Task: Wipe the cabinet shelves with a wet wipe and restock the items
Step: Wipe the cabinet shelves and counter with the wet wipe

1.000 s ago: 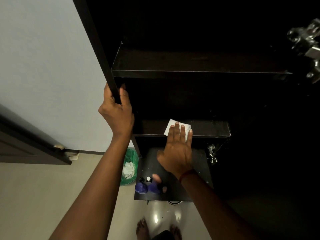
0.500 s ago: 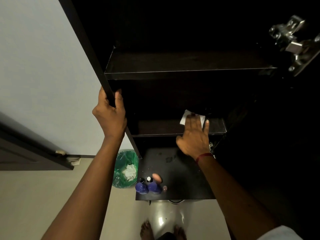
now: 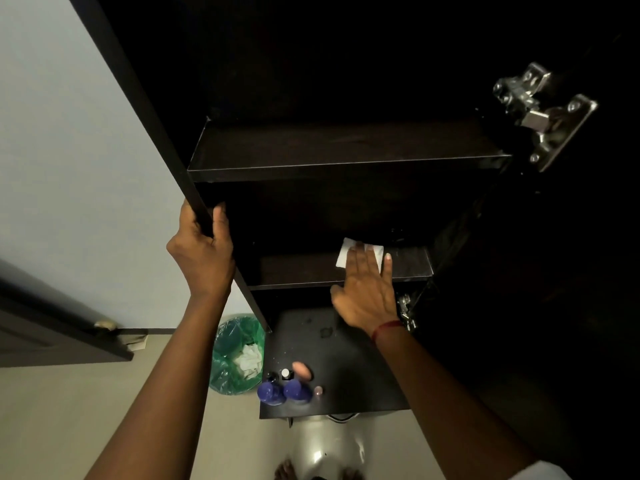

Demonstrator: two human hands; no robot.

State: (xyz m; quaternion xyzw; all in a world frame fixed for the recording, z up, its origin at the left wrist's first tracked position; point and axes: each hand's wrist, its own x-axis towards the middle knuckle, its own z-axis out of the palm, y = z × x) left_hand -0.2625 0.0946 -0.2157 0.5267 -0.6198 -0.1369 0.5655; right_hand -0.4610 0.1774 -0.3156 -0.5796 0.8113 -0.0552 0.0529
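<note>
Right hand (image 3: 367, 292), fingers straight and flat, presses white wet wipe (image 3: 343, 255) onto lower dark wooden shelf (image 3: 298, 270), centre-right of frame. Left hand (image 3: 202, 251) grips dark cabinet side panel (image 3: 154, 128). Best: even pressure, overlapping passes, reach back corners.

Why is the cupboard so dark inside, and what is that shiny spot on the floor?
Head view: the cabinet is dark wood and little light reaches in, so it goes nearly black, while the wall is bright. Head view: the shiny spot on the floor is reflected glare. Head view: the bottles low down look slightly blurred.
</note>
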